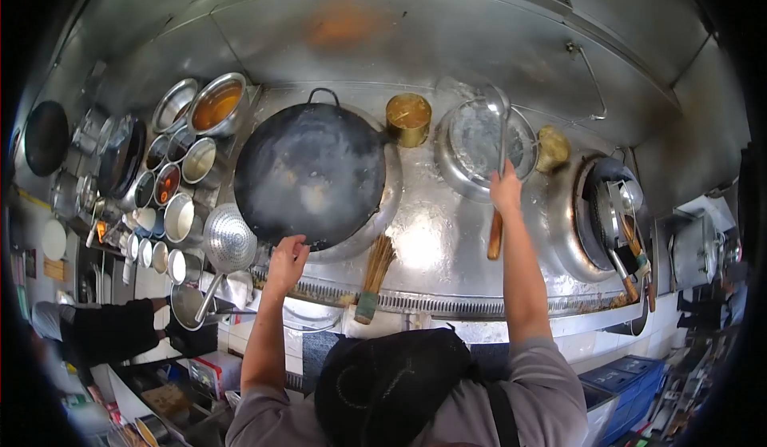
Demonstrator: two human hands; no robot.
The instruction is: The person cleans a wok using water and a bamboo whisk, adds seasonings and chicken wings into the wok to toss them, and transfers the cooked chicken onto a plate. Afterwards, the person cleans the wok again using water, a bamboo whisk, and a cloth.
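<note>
My right hand (pixel 505 190) is closed round the shaft of a ladle (pixel 495 235), whose wooden end sticks out below the fist. The ladle's metal shaft reaches up over a round pot of water (pixel 454 171), and its head is at the pot's far side. At the near rim of a big black wok (pixel 311 175) is my left hand (pixel 288 262), its fingers loosely bent and apart, with nothing visible in them. Whether it touches the rim I cannot tell. Steam or haze lies over the wok, which has a loop handle at its far edge.
A bamboo brush (pixel 374 279) lies on the steel counter by the front grate. A perforated skimmer (pixel 229 239) rests left of the wok, beside several seasoning pots (pixel 182 215). Behind stands a brass-coloured can (pixel 408 119). A second wok (pixel 599 215) with tools sits right. Another person (pixel 104 335) is at far left.
</note>
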